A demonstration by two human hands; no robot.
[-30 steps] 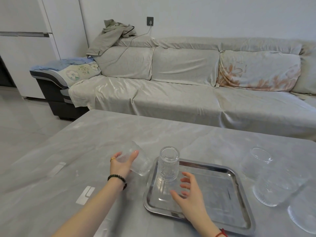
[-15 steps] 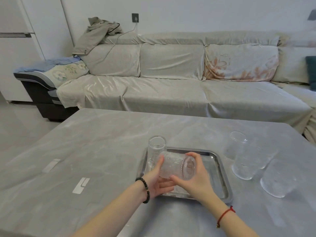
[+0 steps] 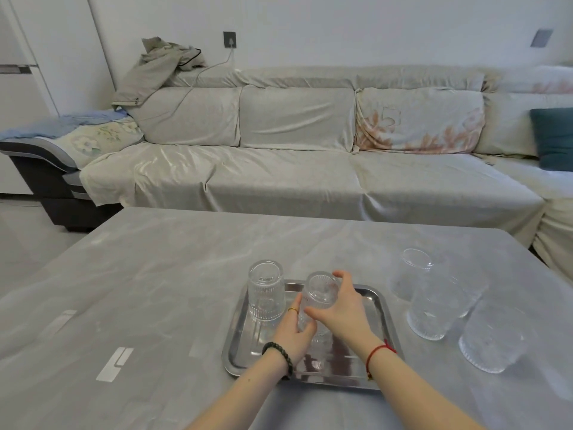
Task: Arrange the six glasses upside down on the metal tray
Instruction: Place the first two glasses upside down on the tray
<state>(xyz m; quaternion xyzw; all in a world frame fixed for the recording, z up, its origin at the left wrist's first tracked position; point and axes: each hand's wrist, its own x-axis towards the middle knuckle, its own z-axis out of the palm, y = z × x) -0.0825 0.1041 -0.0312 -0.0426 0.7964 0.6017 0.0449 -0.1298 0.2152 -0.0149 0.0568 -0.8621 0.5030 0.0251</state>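
Note:
A metal tray (image 3: 379, 308) lies on the grey table in front of me. One ribbed clear glass (image 3: 266, 290) stands upside down in the tray's far left corner. Just to its right a second ribbed glass (image 3: 319, 294) is upside down over the tray, held from both sides: my left hand (image 3: 294, 332) grips its lower left, my right hand (image 3: 342, 308) its right side and top. Whether its rim touches the tray is hidden by my hands. Several more clear glasses stand on the table right of the tray, the nearest (image 3: 491, 338) at the front, another (image 3: 434, 308) beside the tray.
A covered sofa (image 3: 294, 169) runs behind the table's far edge. White tape marks (image 3: 114, 364) lie on the table to the left. The glass farthest back (image 3: 410, 274) stands close to the tray's right rim. The table's right edge is near the glasses.
The held glass has turned from lying sideways to base-up and sits lower, beside the first glass. My view has shifted slightly.

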